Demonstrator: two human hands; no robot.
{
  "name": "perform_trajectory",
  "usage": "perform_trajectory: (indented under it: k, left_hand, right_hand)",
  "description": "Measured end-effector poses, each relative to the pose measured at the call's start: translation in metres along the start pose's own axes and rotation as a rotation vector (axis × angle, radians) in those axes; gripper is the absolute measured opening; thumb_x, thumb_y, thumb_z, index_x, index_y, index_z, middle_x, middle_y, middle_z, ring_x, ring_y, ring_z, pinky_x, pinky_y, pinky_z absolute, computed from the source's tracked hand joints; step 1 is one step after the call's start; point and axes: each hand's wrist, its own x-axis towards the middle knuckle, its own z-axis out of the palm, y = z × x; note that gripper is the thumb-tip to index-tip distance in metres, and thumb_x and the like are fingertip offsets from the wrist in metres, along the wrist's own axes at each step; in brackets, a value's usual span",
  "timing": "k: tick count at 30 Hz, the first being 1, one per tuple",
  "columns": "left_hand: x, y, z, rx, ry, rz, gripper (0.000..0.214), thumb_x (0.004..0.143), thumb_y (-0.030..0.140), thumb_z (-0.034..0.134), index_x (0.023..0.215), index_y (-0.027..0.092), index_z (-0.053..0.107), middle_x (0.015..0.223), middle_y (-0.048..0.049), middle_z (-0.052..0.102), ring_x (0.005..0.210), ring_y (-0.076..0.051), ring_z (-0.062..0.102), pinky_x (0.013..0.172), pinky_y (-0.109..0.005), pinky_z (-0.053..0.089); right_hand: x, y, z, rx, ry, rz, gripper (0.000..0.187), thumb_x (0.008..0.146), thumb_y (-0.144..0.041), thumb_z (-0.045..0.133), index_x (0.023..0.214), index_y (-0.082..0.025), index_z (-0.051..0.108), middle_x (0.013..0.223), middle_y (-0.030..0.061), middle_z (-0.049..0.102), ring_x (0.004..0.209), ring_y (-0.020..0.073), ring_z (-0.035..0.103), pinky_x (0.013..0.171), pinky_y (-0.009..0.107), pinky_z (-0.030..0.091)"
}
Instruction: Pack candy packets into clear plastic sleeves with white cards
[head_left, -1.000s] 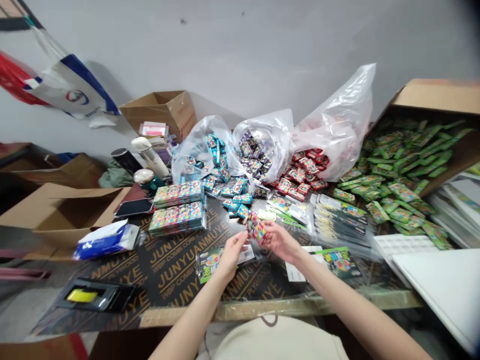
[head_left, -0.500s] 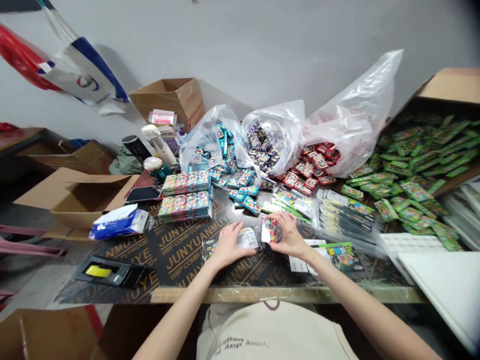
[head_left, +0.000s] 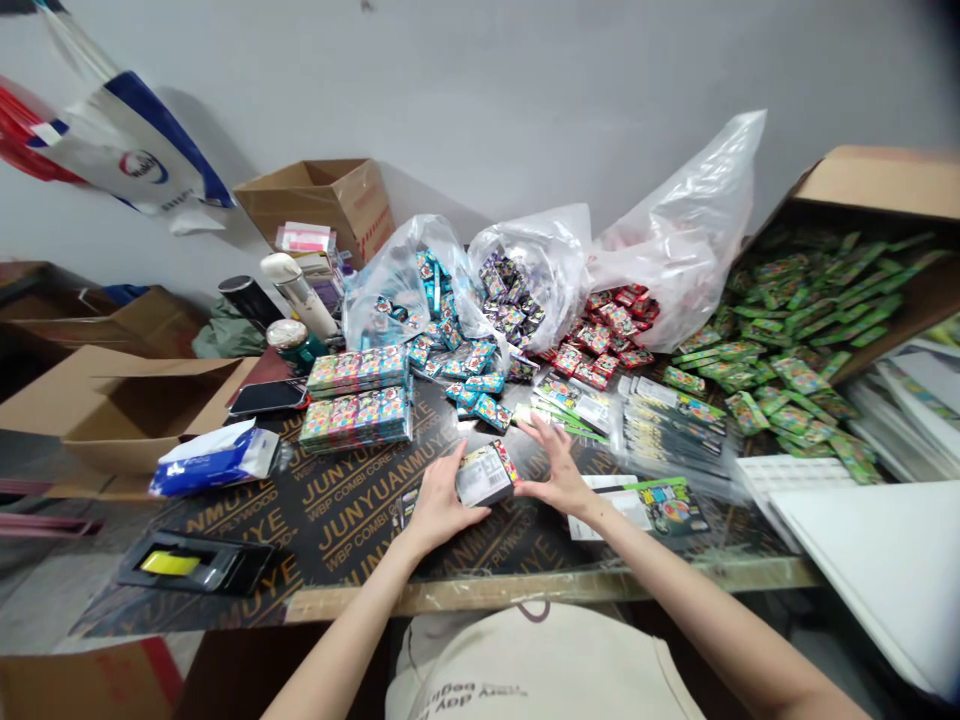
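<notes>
"What is in the fingers?"

"A card packet [head_left: 484,475] sits under the left hand's fingers [head_left: 450,470]. The right hand [head_left: 555,475] is just beside it."

"What is behind the fingers?"

"Little packs [head_left: 476,408] lie on the board, and plastic bags [head_left: 525,280] sit behind them."

"And to the sides?"

"Stacked boxes [head_left: 356,400] are back on the left. A big cardboard box [head_left: 885,180] full of packs [head_left: 795,360] is far off on the right."

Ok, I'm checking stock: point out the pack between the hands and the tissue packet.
Retail pack [head_left: 480,477], head view, on its white label.
Tissue packet [head_left: 214,462], head view, on its blue wrapper.
</notes>
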Motion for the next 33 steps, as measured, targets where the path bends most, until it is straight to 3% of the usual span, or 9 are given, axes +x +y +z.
perform_trajectory:
  k: [4,8,11,14,18,20,26,29,33]
  left_hand:
    - [0.001,0.001,0.001,-0.009,0.028,-0.027,0.101,0.055,0.040,0.072,0.138,0.020,0.017,0.121,-0.0112,0.048,0.111,-0.028,0.045,0.095,-0.042,0.033]
    - [-0.003,-0.003,0.007,0.081,-0.042,-0.027,0.099,0.052,0.037,0.074,0.136,0.021,0.024,0.119,-0.0107,0.050,0.108,-0.028,0.046,0.093,-0.042,0.033]
    - [-0.004,-0.003,0.010,0.127,-0.091,-0.054,0.092,0.047,0.039,0.077,0.129,0.023,0.039,0.115,-0.0100,0.053,0.108,-0.030,0.044,0.094,-0.045,0.030]
    - [0.004,0.006,0.011,-0.075,0.050,-0.171,0.080,0.050,0.044,0.076,0.122,0.024,0.047,0.117,-0.0095,0.052,0.111,-0.029,0.043,0.095,-0.045,0.029]
    - [0.022,0.026,0.011,-0.903,0.166,-0.460,0.050,0.059,0.038,0.072,0.102,0.015,0.060,0.097,-0.0077,0.063,0.084,-0.019,0.059,0.077,-0.031,0.044]
    - [0.029,0.034,0.011,-1.194,0.140,-0.579,0.033,0.060,0.035,0.072,0.081,0.011,0.064,0.076,-0.0054,0.065,0.063,-0.013,0.059,0.062,-0.025,0.045]
    - [0.032,0.049,0.011,-1.423,0.243,-0.680,0.023,0.061,0.025,0.071,0.074,0.016,0.054,0.077,-0.0016,0.067,0.070,-0.015,0.065,0.068,-0.028,0.051]
    - [0.028,0.064,0.017,-1.606,0.236,-0.739,0.026,0.057,0.017,0.072,0.075,0.017,0.053,0.082,-0.0012,0.067,0.078,-0.018,0.066,0.076,-0.032,0.051]
    - [0.021,0.076,0.028,-1.584,0.184,-0.728,0.027,0.060,0.024,0.072,0.081,0.016,0.057,0.085,-0.0035,0.066,0.075,-0.017,0.064,0.075,-0.031,0.049]
  right_hand:
    - [0.006,-0.002,0.001,-0.043,0.001,-0.058,0.054,0.085,-0.039,0.044,0.135,-0.025,0.026,0.113,0.0061,0.060,0.113,0.0224,0.048,0.104,0.046,0.011]
    - [0.030,0.032,-0.008,-0.243,0.160,0.145,0.055,0.079,-0.037,0.052,0.130,-0.021,0.037,0.121,0.0107,0.053,0.119,0.0288,0.039,0.099,0.048,0.018]
    - [0.043,0.052,-0.013,-0.281,0.099,0.230,0.050,0.075,-0.029,0.055,0.123,-0.021,0.045,0.109,0.0116,0.059,0.110,0.0310,0.044,0.093,0.050,0.024]
    - [0.038,0.041,-0.008,0.058,0.077,0.300,0.048,0.074,-0.030,0.056,0.120,-0.022,0.045,0.096,0.0077,0.062,0.090,0.0242,0.054,0.081,0.041,0.038]
    - [0.016,-0.002,0.005,0.845,-0.101,0.478,0.041,0.078,-0.039,0.052,0.115,-0.024,0.041,0.083,0.0021,0.062,0.074,0.0168,0.058,0.065,0.030,0.045]
    - [0.007,-0.018,0.007,1.001,-0.149,0.530,0.037,0.081,-0.041,0.048,0.112,-0.023,0.041,0.085,0.0031,0.061,0.074,0.0164,0.059,0.064,0.030,0.046]
    - [-0.001,-0.032,0.005,0.312,0.261,0.292,0.077,0.065,-0.040,0.067,0.130,-0.027,0.027,0.133,0.0105,0.035,0.114,0.0276,0.043,0.092,0.045,0.037]
    - [-0.003,-0.037,0.010,-0.029,0.210,0.106,0.081,0.065,-0.039,0.067,0.133,-0.028,0.025,0.140,0.0094,0.024,0.126,0.0319,0.027,0.100,0.050,0.025]
    - [-0.001,-0.039,0.015,-0.180,0.218,0.064,0.075,0.066,-0.032,0.061,0.132,-0.026,0.026,0.130,0.0101,0.037,0.119,0.0309,0.035,0.096,0.047,0.027]
